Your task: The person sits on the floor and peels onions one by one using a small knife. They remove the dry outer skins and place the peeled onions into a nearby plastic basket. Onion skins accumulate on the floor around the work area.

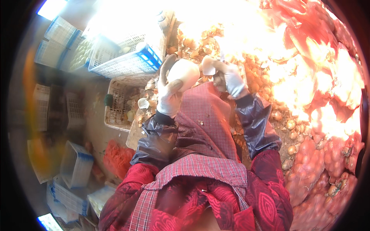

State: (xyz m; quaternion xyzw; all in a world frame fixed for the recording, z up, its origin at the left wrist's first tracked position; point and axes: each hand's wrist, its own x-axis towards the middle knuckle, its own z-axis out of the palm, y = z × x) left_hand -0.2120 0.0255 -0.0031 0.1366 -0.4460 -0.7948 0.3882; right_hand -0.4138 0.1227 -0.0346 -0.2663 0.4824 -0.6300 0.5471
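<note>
My left hand [169,95], in a white glove with dark fingers, grips a peeled white onion [185,74] above my lap. To its right, my right hand [231,79] wears a similar glove and is curled, with its thumb towards the onion. A thin blade, apparently of a small knife [222,56], sticks up from it, partly lost in glare; the handle is hidden. A pale piece of onion layer or skin [208,70] shows by the right thumb. Apart from the onion, the right hand does not touch it. A checked red apron [205,115] covers my lap.
Loose onion skins [206,43] and unpeeled onions [257,82] lie ahead. Red mesh sacks of onions [306,170] line the right. A blue-and-white plastic crate [124,63] stands beyond a dirty crate [117,125] at left. Red netting [117,157] lies near my left elbow.
</note>
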